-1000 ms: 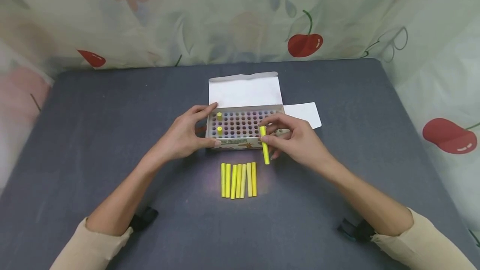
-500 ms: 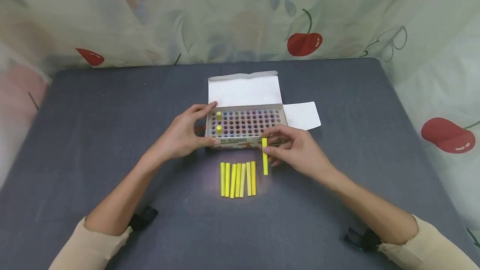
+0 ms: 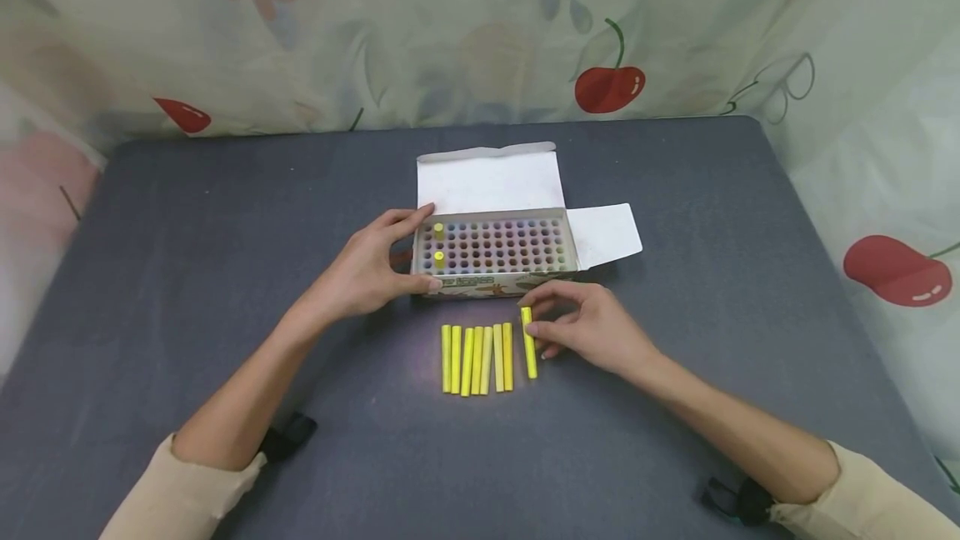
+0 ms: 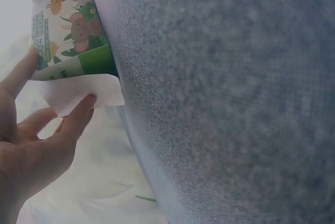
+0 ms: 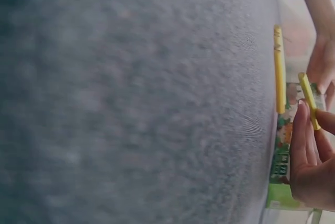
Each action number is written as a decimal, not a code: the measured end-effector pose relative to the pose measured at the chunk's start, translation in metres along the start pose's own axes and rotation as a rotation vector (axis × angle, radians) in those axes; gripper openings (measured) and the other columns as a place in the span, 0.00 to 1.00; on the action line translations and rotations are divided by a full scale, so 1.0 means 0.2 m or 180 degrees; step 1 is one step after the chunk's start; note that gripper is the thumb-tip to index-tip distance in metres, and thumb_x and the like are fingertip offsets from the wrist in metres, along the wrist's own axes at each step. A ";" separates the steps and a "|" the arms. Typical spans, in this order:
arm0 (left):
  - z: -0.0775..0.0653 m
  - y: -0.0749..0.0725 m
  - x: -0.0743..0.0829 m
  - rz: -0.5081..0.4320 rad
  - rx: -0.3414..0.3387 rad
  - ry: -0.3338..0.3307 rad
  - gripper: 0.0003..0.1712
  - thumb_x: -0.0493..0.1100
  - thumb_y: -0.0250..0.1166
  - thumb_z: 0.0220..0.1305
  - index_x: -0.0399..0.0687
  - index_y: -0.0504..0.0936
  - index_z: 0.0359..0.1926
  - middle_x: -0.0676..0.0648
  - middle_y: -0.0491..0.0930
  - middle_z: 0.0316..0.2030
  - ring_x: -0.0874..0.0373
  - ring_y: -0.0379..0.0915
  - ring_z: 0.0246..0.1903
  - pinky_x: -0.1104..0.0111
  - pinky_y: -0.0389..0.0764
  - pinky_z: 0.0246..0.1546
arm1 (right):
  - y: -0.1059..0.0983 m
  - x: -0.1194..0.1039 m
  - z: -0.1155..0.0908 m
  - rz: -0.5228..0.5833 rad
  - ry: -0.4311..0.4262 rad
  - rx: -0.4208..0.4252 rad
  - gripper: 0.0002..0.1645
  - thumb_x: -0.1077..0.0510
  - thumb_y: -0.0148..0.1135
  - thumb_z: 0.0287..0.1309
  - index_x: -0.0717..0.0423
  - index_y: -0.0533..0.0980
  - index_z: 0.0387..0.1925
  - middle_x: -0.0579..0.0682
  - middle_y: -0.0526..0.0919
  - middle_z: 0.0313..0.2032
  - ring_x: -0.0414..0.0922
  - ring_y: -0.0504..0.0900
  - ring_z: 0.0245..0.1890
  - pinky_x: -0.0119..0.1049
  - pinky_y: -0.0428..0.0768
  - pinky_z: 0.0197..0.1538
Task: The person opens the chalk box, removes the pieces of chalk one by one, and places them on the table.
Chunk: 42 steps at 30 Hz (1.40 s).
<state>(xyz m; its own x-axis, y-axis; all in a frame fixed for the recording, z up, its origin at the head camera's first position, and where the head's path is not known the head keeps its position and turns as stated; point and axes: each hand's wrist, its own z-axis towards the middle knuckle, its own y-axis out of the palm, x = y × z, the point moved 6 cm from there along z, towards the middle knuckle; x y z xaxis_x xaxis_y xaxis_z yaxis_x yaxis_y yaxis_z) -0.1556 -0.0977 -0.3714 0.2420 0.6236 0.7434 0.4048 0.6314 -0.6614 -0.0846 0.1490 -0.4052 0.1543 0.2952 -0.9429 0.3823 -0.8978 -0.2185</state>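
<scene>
An open chalk box [image 3: 498,283], printed with cartoon animals, holds an insert full of small holes. Two yellow chalk sticks stand upright in its left part, one of them a near chalk stick [image 3: 439,260]. My left hand [image 3: 367,265] grips the box's left end, thumb at the front and a finger at the back corner. Between thumb and fingers, my right hand [image 3: 592,327] pinches a yellow chalk stick [image 3: 528,348], also seen tilted above the cloth in the right wrist view. Just left of it lies a row of several yellow chalk sticks [image 3: 477,361], side by side.
The box's white lid [image 3: 491,182] is folded back, and a white side flap [image 3: 607,233] sticks out to the right. A dark grey cloth [image 3: 225,273] covers the table. Behind and beside it hangs a curtain [image 3: 450,40] patterned with cherries and flowers.
With the chalk stick pinched in it, my right hand has moved from over the box's right part toward me, beside the row. My left hand stays on the box.
</scene>
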 end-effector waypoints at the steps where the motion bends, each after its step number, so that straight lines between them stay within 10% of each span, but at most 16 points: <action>1: 0.00 0.00 0.00 0.0003 0.0000 -0.0004 0.56 0.42 0.77 0.55 0.57 0.54 0.78 0.38 0.58 0.71 0.41 0.62 0.67 0.53 0.80 0.59 | 0.00 0.01 0.00 0.0001 0.0041 -0.0003 0.18 0.64 0.71 0.58 0.60 0.81 0.50 0.57 0.84 0.40 0.52 0.87 0.28 0.47 0.89 0.33; 42: 0.00 0.00 0.00 0.0073 0.0008 -0.0036 0.55 0.44 0.77 0.56 0.58 0.54 0.78 0.38 0.57 0.71 0.41 0.64 0.65 0.51 0.82 0.55 | -0.01 0.12 0.06 -0.0046 0.0316 0.0031 0.10 0.62 0.72 0.57 0.62 0.86 0.41 0.57 0.88 0.38 0.49 0.88 0.31 0.41 0.89 0.36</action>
<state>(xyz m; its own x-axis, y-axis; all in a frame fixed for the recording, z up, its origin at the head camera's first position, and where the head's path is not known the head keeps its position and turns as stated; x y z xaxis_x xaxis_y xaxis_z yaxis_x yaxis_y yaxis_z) -0.1558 -0.0970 -0.3715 0.2413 0.6432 0.7267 0.3969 0.6180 -0.6787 -0.0924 0.1541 -0.4299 0.2385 0.3386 -0.9102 0.3762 -0.8963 -0.2349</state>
